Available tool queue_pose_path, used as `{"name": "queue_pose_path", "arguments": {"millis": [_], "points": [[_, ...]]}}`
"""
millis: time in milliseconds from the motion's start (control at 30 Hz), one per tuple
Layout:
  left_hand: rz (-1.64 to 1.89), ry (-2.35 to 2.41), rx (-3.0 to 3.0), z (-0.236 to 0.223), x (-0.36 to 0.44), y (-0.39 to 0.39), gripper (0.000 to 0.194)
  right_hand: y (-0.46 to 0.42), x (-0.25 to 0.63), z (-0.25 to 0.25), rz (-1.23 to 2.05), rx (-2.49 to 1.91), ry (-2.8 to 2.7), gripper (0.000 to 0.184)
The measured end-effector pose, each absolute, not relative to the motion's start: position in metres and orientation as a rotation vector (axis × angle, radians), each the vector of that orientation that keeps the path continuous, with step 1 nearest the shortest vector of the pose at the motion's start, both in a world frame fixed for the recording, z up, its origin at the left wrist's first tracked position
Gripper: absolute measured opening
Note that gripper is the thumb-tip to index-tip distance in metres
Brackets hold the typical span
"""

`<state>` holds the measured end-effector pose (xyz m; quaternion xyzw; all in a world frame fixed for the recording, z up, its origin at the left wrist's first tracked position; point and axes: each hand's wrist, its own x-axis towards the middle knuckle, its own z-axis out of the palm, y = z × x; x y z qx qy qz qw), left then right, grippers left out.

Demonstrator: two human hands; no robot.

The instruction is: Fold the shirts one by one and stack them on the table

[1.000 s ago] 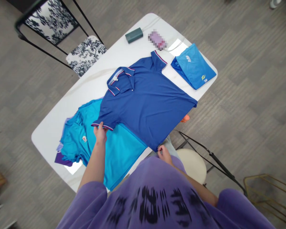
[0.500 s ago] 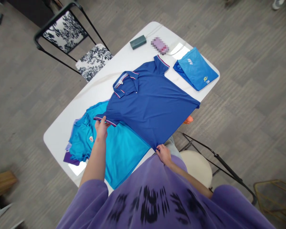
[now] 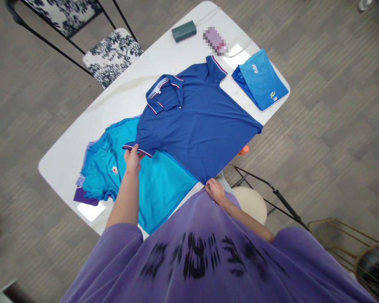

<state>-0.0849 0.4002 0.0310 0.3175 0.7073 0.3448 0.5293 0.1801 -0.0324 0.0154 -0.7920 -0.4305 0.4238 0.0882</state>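
Polo face-up on table, overlapping teal shirt, left hand pinching its striped sleeve cuff, right hand pinching its bottom hem corner, blue folded shirt just beside the far sleeve.

Head-worn camera: looks from above wearer's purple shirt, forward and steeply down; close over white table, grey floor visible around.
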Motion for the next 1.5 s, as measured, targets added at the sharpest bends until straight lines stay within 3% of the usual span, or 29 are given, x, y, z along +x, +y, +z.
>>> {"name": "queue_pose_path", "arguments": {"millis": [167,333,567,700,967,1233,1500], "points": [[0.819,1.628,0.760,0.022,-0.092,0.400,0.041,-0.039,0.183,0.023,1.232,-2.341,-1.262,0.011],[0.844,1.588,0.759,0.029,-0.090,0.400,0.044,-0.045,0.192,0.032,1.196,-2.271,-1.261,0.029],[0.904,1.543,0.800,0.058,-0.079,0.407,0.044,-0.039,0.205,0.043,1.041,-2.244,-1.227,0.021],[0.897,1.540,0.827,0.070,-0.072,0.414,0.046,-0.034,0.216,0.050,0.959,-2.192,-1.234,0.031],[0.893,1.612,0.733,0.080,-0.066,0.412,0.036,-0.054,0.241,0.059,1.054,-2.057,-1.441,0.037],[0.883,1.647,0.710,0.078,-0.058,0.408,0.039,-0.066,0.251,0.055,0.915,-2.090,-1.368,0.041],[0.861,1.628,0.887,0.084,0.014,0.459,0.024,-0.069,0.295,0.062,1.115,-1.858,-1.474,0.058]]}}
